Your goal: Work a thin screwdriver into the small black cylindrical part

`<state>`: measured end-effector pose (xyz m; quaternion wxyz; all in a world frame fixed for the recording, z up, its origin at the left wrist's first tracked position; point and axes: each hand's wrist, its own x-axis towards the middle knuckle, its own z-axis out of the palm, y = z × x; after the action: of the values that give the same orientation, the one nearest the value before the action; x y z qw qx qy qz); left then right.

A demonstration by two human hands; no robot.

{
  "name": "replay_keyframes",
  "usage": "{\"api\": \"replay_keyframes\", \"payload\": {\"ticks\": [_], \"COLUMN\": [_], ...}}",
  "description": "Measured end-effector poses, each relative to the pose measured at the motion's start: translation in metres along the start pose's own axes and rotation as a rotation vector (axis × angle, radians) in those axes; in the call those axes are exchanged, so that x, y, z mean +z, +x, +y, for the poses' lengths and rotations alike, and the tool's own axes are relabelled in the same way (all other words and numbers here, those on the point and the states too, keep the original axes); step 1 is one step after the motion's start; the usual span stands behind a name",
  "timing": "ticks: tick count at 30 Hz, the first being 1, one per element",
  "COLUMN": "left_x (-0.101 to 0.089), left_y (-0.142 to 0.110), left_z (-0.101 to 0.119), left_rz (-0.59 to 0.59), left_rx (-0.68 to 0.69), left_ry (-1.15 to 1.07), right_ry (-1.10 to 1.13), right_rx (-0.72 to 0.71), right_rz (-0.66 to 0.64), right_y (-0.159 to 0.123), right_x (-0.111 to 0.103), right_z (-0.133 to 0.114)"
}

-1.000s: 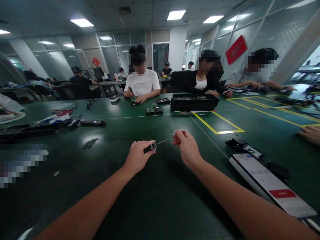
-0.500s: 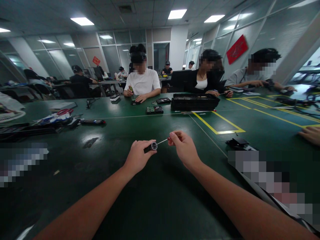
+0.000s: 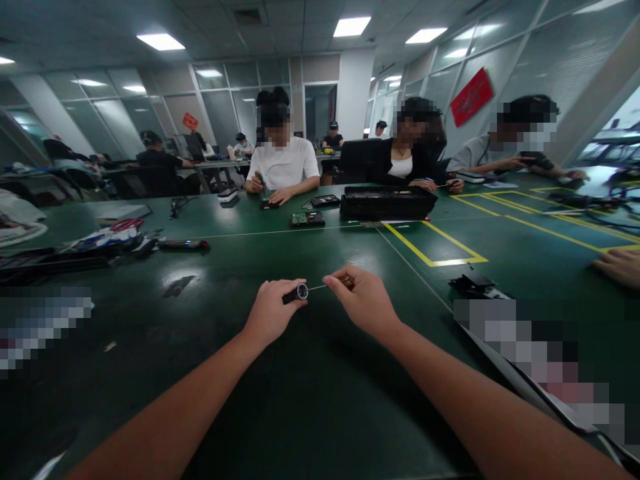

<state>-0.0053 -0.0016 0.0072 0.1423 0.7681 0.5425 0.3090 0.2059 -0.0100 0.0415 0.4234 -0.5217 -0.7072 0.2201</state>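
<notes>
My left hand (image 3: 270, 310) is closed around a short black cylinder that looks like a flashlight (image 3: 301, 291). Its round end, rimmed in pale metal, faces right and toward me. From the other side my right hand (image 3: 363, 297) pinches a thin screwdriver (image 3: 317, 287), whose metal shaft points left at that round end. Most of the screwdriver's handle is covered by my fingers. Whether its tip touches the cylinder I cannot tell. Both hands are above the green table (image 3: 300, 413).
Beyond my hands stand a long black casing (image 3: 388, 204) and a circuit board part (image 3: 307, 219). To the left lie a dark pen-like tool (image 3: 183, 245) and red-handled scissors (image 3: 127, 225). A black part (image 3: 473, 283) lies right. Co-workers sit opposite; another person's hand (image 3: 620, 265) rests at the right edge.
My right hand has moved slightly left, and less of the screwdriver's shaft shows between my hands. The cylinder's end has turned a little; the view has shifted slightly.
</notes>
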Motion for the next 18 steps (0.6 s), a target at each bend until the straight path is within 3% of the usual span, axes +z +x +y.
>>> {"api": "replay_keyframes", "payload": {"ticks": [7, 18], "left_x": [-0.0013, -0.0002], "left_y": [-0.0002, 0.0007], "left_z": [0.0011, -0.0018], "left_rz": [-0.008, 0.015], "left_rx": [0.005, 0.014], "left_ry": [-0.007, -0.013], "right_ry": [0.025, -0.067], "right_rx": [-0.07, 0.04], "right_rz": [-0.067, -0.094], "right_y": [0.0002, 0.0061], "right_x": [0.0014, -0.0019], "right_z": [0.0049, 0.0077]}}
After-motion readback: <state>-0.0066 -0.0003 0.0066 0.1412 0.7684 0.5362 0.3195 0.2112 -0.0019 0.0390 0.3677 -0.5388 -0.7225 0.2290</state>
